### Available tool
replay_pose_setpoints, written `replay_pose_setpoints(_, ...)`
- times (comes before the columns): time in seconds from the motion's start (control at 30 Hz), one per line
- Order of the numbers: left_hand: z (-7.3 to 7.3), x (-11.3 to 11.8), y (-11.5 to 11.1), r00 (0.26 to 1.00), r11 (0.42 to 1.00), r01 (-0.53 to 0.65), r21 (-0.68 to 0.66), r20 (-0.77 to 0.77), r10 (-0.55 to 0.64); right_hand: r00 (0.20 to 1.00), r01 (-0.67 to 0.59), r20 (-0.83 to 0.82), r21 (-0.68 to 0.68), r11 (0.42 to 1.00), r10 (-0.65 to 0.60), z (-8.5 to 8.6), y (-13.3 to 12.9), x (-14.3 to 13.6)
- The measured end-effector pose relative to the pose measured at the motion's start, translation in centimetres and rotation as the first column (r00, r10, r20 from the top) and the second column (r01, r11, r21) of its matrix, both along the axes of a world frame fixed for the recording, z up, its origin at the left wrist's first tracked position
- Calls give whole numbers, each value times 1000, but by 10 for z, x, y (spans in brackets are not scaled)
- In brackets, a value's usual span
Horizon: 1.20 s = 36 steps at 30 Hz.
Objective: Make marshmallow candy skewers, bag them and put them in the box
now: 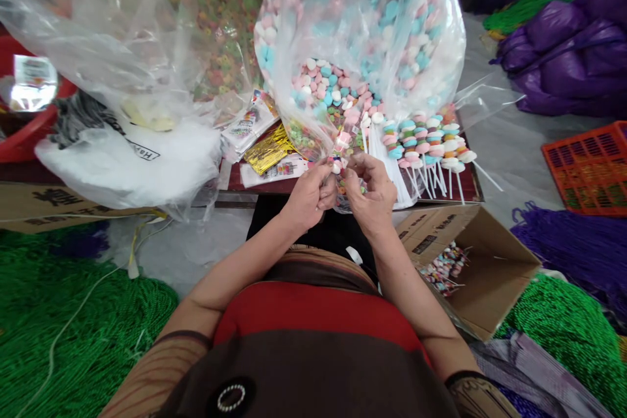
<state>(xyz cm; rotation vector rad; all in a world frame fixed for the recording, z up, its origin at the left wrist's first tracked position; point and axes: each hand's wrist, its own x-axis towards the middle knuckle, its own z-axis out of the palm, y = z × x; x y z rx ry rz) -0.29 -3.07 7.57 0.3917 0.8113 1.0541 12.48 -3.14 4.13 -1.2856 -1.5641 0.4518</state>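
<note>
My left hand (312,194) is closed, thumb and fingers pinching a small pink and white candy piece (341,144) that seems to be in clear wrapping. From the other side, my right hand (371,192) has its fingers bent against the same piece; its fingertips partly hide the lower end. Just beyond lies the mouth of a big clear bag of pink, blue and white candies (337,81). Right of my hands are white sticks (379,157) and several finished-looking candy skewers (431,140). Gold twist ties (271,149) and printed clear packets (249,124) lie to the left.
A cardboard box (482,268) with candy skewers inside stands right, below the table edge. White plastic bags (142,157) and a bag of ring-shaped candies (220,32) occupy the left side. Green strands (73,333) cover the floor; an orange crate (590,170) sits far right.
</note>
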Motion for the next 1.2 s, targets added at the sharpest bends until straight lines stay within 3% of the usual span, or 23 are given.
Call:
replay_pose_setpoints(0.13,-4,3,-2,999,998,-45,42,-17,46,993,-3,116,103,995,-9,4,6,1)
replay_pose_setpoints(0.37,-10,4,-2,996,996,-70,51,-59,73,972,45,224,130,990,-73,3,11,0)
replay_pose_setpoints(0.57,-18,6,-1,977,993,-98,65,-184,109,963,26,264,132,991,-60,2,14,1)
replay_pose_setpoints(0.7,-32,9,3,925,976,-139,169,-329,188,963,13,266,117,993,-44,4,12,2)
replay_pose_setpoints(0.8,-40,9,5,895,958,-142,250,-381,232,986,9,168,19,1000,-12,10,9,5)
replay_pose_setpoints(0.93,-34,6,2,926,972,-83,219,-344,156,989,-105,-130,-247,963,75,15,11,10)
replay_pose_setpoints(1.0,-28,4,0,964,983,-6,184,-262,55,971,-133,-231,-289,948,65,13,13,11)
replay_pose_setpoints(1.1,-21,4,-2,985,985,75,157,-168,-48,971,-88,-234,-199,976,40,8,14,10)
replay_pose_setpoints(1.2,-20,5,0,979,990,49,135,-205,-20,994,-26,-110,-39,999,22,4,13,7)
